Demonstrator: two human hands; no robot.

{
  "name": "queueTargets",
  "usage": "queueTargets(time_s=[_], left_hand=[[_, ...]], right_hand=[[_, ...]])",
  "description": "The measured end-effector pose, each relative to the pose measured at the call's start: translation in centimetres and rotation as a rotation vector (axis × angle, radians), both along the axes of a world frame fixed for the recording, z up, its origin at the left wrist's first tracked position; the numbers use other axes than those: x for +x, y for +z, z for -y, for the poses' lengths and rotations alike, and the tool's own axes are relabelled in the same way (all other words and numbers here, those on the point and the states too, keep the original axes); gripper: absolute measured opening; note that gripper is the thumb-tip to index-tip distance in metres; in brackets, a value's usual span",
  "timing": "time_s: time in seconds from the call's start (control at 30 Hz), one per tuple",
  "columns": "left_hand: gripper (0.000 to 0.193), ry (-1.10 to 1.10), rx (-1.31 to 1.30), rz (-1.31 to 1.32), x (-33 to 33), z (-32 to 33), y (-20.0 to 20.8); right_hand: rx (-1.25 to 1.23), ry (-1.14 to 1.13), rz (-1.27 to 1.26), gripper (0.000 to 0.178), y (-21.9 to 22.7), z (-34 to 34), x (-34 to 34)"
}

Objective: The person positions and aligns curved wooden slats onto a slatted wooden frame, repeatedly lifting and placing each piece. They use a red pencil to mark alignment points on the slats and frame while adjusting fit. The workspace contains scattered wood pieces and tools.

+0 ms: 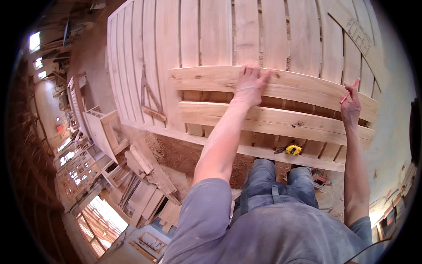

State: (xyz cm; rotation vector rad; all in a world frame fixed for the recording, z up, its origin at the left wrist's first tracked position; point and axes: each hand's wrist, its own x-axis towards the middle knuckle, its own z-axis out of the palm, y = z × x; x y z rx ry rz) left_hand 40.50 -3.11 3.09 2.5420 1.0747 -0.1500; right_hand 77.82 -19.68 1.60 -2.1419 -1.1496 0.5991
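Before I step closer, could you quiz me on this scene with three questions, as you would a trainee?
1. What is in the right grip?
2. True or false: the yellow tape measure lies nearer the person than the near board.
3. Fill in: the left grip is on the ___ board.

Key:
1. A red pencil.
2. True.
3. Far: the left grip rests on the far board.

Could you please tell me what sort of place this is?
Probably a woodworking shop: bare wooden boards under the left hand, a yellow tape measure and more timber piled behind.
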Motion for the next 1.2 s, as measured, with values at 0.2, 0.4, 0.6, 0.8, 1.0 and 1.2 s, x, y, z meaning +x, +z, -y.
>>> queueTargets(time_s=[0.2, 0.4, 0.6, 0.8, 1.0, 1.2], left_hand=[[0.088, 0.298, 0.131, -0.025, -11.1, 0.1, -4.5], [0.061, 1.201, -0.084, 0.421, -28.3, -7.8, -7.9], [0.051, 1.120, -0.419, 0.425, -45.7, -11.9, -11.0], [0.051, 1.479, -0.452, 0.698, -39.7, -11.8, -13.8], [0.072, 1.411, -0.375, 0.714, -41.9, -11.7, -12.3], [0.063, 1.504, -0.358, 0.628, -40.8, -12.9, -14.5]], right_hand=[[-0.103, -0.480, 0.205, 0.042, -2.2, 8.3, 11.9], [-0.124, -0.889, -0.205, 0.043, -4.3, 12.8, 22.2], [-0.109, -0.902, -0.215, 0.035, -4.1, 8.5, 18.5], [0.027, -0.876, -0.239, 0.036, -3.9, 10.6, 18.8], [0.029, -0.845, -0.278, 0.038, -5.0, 10.2, 18.4], [0.036, -0.866, -0.293, 0.037, -3.8, 11.3, 18.1]])
